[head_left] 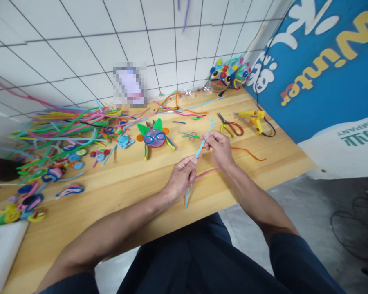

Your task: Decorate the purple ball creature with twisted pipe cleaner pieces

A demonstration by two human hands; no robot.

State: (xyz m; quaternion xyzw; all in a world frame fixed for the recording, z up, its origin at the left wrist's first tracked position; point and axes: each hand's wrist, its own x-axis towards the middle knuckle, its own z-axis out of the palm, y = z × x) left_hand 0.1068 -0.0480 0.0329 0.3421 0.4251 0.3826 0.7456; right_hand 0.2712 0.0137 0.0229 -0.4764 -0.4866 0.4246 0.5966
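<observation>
- Head view, hidden or unclear: the left hand is closed in a pinch on the lower half of a light blue pipe cleaner. The fingertips are turned away, so the exact grip is hard to make out.
- The right hand pinches the same stem higher up, fingers pressed together. The stem is hidden where it passes through each hand.
- The pipe cleaner slants over the middle of the table's near edge, with its top end free above the right hand and its bottom end hanging past the left.
- A pink pipe cleaner lies partly hidden beneath both hands.
- A pixelated patch against the wall cannot be read.
- A white object at the near left corner is cut off by the frame.
- The pipe cleaner heap along the left edge is too tangled to tell its pieces apart.
- Surface: the pale wooden table carries a craft face with green ears at its middle.
- It also carries scissors and a yellow glue gun toward the right edge, and finished figures at the far right corner.
- Room: a white tiled wall stands behind, a blue banner at the right, and a grey floor with cables.
</observation>
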